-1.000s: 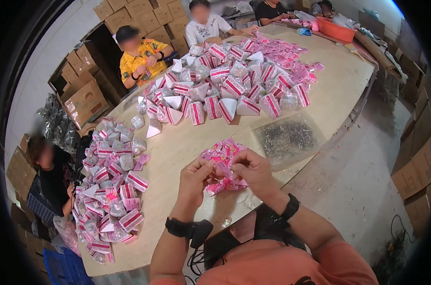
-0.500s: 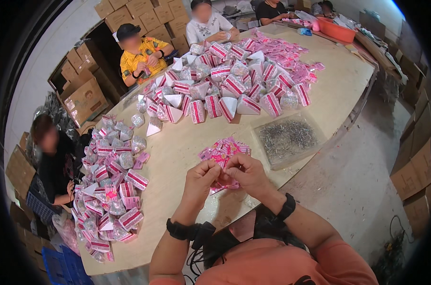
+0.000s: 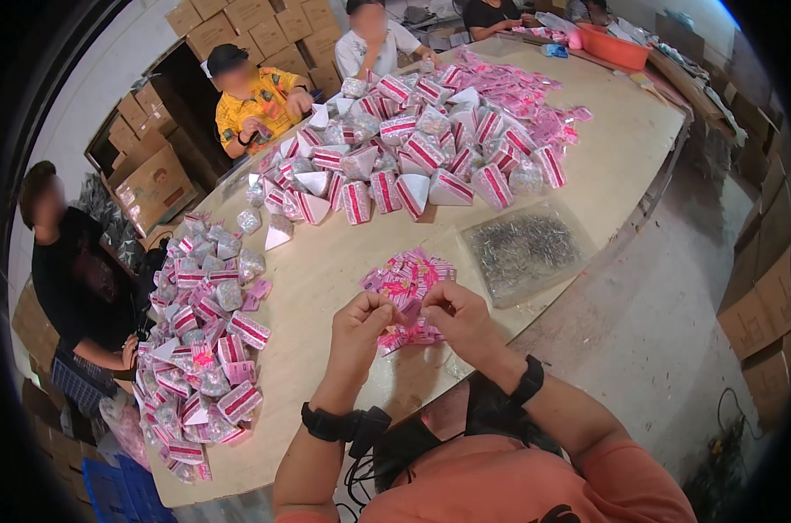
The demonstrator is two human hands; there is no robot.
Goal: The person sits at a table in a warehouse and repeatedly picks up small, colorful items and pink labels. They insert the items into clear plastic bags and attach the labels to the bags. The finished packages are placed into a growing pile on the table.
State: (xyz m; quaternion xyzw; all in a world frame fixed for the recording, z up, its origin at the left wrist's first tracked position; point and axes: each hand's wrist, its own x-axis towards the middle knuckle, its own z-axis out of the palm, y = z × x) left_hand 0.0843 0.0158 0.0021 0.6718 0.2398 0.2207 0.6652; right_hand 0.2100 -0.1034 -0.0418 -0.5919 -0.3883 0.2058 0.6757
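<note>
Over the pink pile [image 3: 420, 268], holding a small pink piece [image 3: 409, 310] in the pinched grip of left hand [image 3: 360, 328] and right hand [image 3: 465, 322]. With a loosened pinch, could drop and get lost in the pile; with uneven pulling, could crease or tear.

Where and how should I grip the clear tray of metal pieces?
Likely best by two opposite side walls of the clear tray, coming from the near side: it looks open-topped, lies flat and holds loose metal pieces, so a two-sided grip should keep it level.
</note>
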